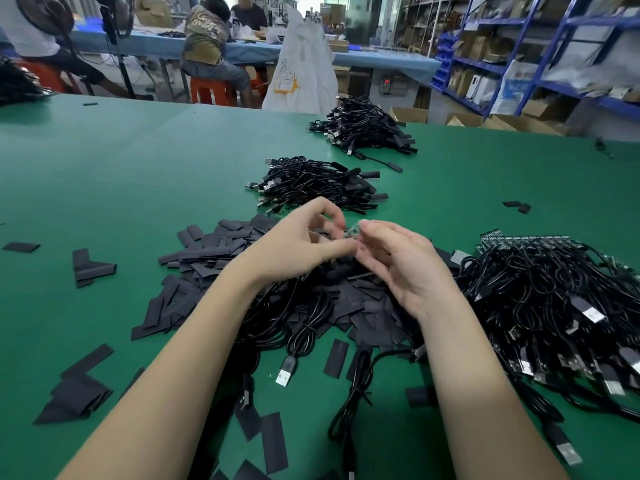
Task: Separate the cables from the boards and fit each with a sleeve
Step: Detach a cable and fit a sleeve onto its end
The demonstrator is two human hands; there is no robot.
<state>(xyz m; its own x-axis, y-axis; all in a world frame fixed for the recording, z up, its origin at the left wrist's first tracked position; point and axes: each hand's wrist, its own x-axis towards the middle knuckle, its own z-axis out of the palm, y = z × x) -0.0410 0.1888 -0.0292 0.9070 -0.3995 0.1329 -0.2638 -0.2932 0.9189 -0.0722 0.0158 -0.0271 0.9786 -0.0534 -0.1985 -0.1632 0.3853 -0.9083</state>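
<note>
My left hand (304,242) and my right hand (405,261) meet above the middle of the green table (104,174). Between their fingertips they pinch a small, blurred board piece (352,233). Under the hands lies a heap of flat black sleeves (214,251) mixed with loose black cables (304,334). To the right sits a big tangle of USB cables still joined to boards (554,289), with a green board strip (495,237) at its far edge. Whether a cable hangs from the pinched piece is hidden by the hands.
Two piles of cables with sleeves lie farther back, one near (318,185) and one far (367,128). Stray sleeves (91,266) scatter left and front. Beyond the table stand a white sack (301,60), seated people at a blue bench, and blue shelving (519,46) at right.
</note>
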